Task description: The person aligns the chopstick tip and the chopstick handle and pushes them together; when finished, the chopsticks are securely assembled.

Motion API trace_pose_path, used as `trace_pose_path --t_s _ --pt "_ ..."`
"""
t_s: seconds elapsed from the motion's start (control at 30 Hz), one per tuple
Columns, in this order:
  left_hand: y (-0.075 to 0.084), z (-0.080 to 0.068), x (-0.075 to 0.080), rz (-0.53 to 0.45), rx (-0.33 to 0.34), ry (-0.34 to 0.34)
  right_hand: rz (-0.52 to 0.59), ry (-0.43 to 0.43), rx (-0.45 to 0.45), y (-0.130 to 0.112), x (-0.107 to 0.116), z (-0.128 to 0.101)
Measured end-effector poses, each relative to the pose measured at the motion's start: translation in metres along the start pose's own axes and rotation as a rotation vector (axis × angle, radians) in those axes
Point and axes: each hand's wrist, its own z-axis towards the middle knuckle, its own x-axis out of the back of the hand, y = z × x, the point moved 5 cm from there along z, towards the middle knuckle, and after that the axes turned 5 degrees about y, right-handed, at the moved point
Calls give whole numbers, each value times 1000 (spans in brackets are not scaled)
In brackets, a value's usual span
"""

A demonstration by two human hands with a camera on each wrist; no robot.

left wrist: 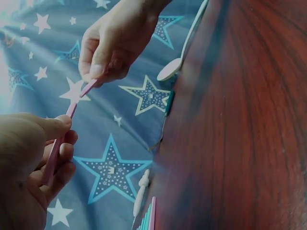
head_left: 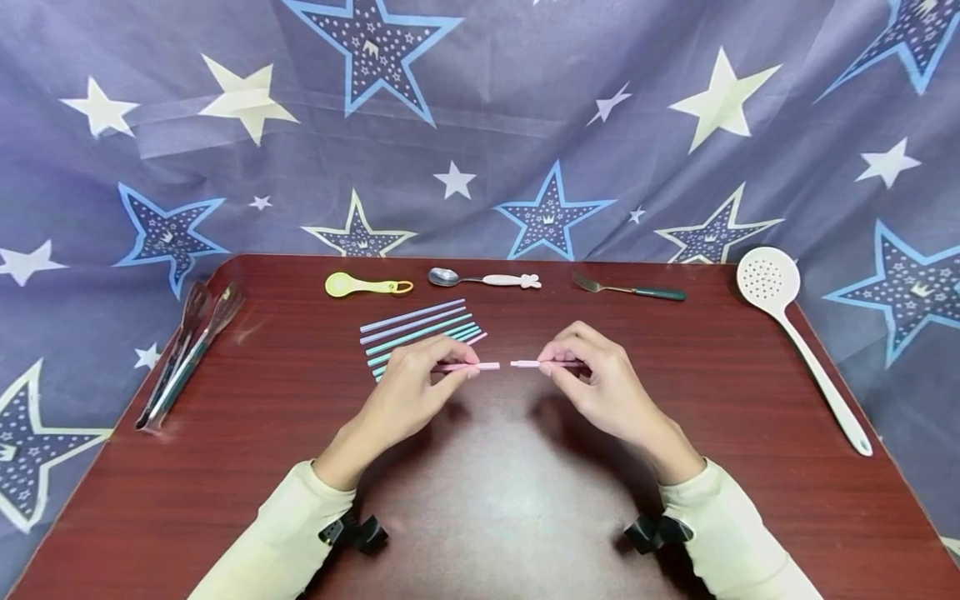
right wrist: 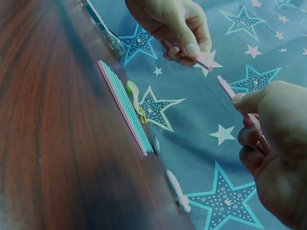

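Above the middle of the dark red table [head_left: 480, 500], my left hand [head_left: 438, 364] pinches a pink straw [head_left: 483, 366] that points right. My right hand [head_left: 561, 365] pinches a second pink straw [head_left: 525, 363] that points left. The two free ends face each other with a small gap between them. The left wrist view has my left hand [left wrist: 43, 143] gripping its straw [left wrist: 57, 143], with the right hand [left wrist: 103, 57] beyond. In the right wrist view my right hand [right wrist: 268, 143] holds its straw [right wrist: 228, 88] opposite the left hand [right wrist: 177, 33].
A row of several pastel straws [head_left: 420, 329] lies just behind my left hand. Along the far edge lie a yellow spoon [head_left: 360, 286], a metal spoon with a white handle [head_left: 483, 279] and a green-handled fork [head_left: 628, 289]. A white skimmer [head_left: 795, 333] lies right, tongs [head_left: 187, 350] left.
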Motion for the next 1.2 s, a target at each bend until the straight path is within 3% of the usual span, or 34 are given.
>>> trace_pose_path --t_s 0.53,1.2 --pt "8 -3 -2 -26 -43 9 10 5 60 -10 -6 -2" --pt "9 -5 -7 -18 -55 22 8 -28 12 -8 -8 -4"
